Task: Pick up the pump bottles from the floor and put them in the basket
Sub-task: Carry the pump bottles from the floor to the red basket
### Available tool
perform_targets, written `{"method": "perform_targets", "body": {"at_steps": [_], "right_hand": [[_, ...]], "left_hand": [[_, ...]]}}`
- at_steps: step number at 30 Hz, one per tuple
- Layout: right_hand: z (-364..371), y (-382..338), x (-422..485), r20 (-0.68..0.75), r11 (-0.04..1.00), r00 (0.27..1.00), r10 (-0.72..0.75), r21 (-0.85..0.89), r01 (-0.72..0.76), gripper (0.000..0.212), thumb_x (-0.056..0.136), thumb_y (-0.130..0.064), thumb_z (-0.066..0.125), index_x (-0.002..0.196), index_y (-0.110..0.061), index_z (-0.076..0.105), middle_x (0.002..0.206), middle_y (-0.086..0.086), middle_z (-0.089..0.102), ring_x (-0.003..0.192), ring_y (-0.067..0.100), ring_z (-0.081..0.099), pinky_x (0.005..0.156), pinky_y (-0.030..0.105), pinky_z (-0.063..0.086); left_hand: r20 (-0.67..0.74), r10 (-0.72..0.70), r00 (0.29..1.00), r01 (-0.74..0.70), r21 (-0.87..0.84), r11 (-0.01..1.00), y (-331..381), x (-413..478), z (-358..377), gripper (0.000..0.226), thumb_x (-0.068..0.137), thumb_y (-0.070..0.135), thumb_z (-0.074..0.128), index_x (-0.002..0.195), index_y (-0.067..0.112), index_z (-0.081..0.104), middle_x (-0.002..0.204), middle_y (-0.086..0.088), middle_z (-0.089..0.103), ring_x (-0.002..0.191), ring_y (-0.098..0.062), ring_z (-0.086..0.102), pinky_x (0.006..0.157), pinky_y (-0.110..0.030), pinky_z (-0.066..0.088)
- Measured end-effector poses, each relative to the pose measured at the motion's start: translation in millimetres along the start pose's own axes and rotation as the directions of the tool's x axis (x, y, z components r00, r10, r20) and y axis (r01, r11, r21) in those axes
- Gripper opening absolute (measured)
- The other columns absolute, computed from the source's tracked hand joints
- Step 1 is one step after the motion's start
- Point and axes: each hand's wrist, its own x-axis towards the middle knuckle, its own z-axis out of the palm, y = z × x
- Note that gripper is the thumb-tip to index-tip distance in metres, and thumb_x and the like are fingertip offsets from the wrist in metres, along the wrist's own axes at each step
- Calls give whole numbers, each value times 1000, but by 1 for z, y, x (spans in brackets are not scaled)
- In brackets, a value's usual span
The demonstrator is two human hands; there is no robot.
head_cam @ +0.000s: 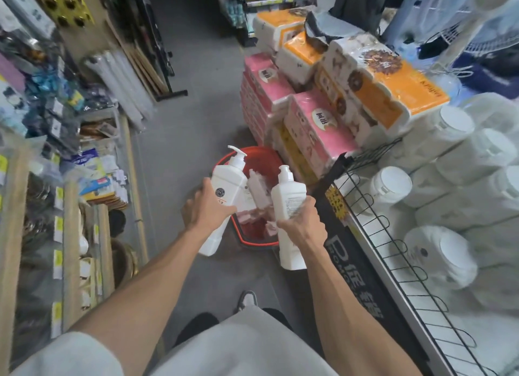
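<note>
Bottles both up off floor: left hand (pixel 206 207) gripped one bottle (pixel 224 195), right hand (pixel 302 221) the other bottle (pixel 288 204), both over red basket (pixel 261 162); next I needed to lower and release them among bottles inside

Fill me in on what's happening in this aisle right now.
A person stands in a shop aisle holding a white pump bottle in each of their hands. The left hand grips one pump bottle and the right hand grips a second pump bottle, both held above a red basket on the floor. The basket already holds at least one more bottle and some pinkish items. Neither held bottle is in the basket yet. Packs of tissue paper are stacked just beyond it.
</note>
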Motion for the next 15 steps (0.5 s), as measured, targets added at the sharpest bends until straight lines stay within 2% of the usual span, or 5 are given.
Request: {"method": "perform_targets", "body": {"at_steps": [4, 10, 15], "right_hand": [[1, -11, 19, -11, 999, 999, 40, 4, -40, 78, 63, -45, 85, 115, -24, 31, 105, -1, 57, 91, 27, 64, 75, 40, 52], [5, -29, 41, -47, 991, 991, 128, 49, -126, 76, 66, -42, 85, 120, -22, 34, 108, -1, 57, 90, 24, 61, 71, 35, 44], [17, -53, 46, -99, 955, 955, 278, 136, -264, 78, 67, -45, 85, 122, -21, 35, 109, 0, 57, 88, 23, 56, 72, 36, 41]], "left_hand": [[38, 43, 998, -43, 1, 999, 16, 26, 2, 72, 66, 43, 81, 116, 16, 38, 118, -9, 64, 102, -37, 62, 77, -40, 42], [103, 126, 987, -127, 4, 992, 29, 77, 3, 77, 65, 44, 82, 122, 17, 37, 122, -9, 62, 102, -41, 62, 83, -44, 47], [195, 249, 949, -259, 29, 965, 38, 125, -7, 80, 66, 45, 81, 127, 19, 37, 124, -8, 61, 107, -40, 60, 85, -44, 49]]}}
